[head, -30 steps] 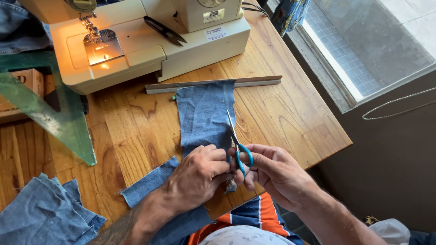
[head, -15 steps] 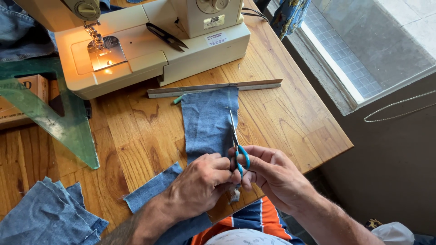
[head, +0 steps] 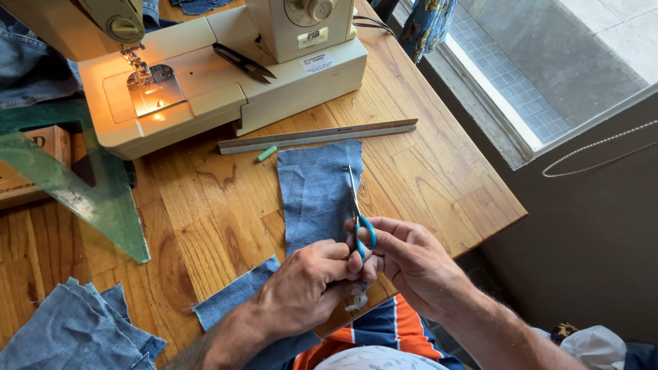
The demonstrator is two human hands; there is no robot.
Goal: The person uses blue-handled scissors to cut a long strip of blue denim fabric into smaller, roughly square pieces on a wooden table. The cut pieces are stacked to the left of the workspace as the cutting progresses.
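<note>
A long piece of blue denim point(head: 317, 195) lies flat on the wooden table point(head: 425, 178), running from the ruler down over the near edge. My right hand point(head: 411, 264) grips teal-handled scissors point(head: 358, 219), their blades pointing away along the denim's right side. My left hand point(head: 308, 288) pinches the denim's near end right beside the scissor handles. A frayed scrap hangs below my fingers at the table edge.
A cream sewing machine point(head: 226, 68) with its lamp lit stands at the back, black thread snips point(head: 243, 62) on its bed. A metal ruler point(head: 319, 136) and green chalk point(head: 267, 153) lie before it. Green set square point(head: 89, 185) left; denim pieces point(head: 68, 329) near left.
The view has tilted slightly so the table sits lower in frame. Both hands stay together at the denim's near end, with the scissors still pointing away along the cloth.
</note>
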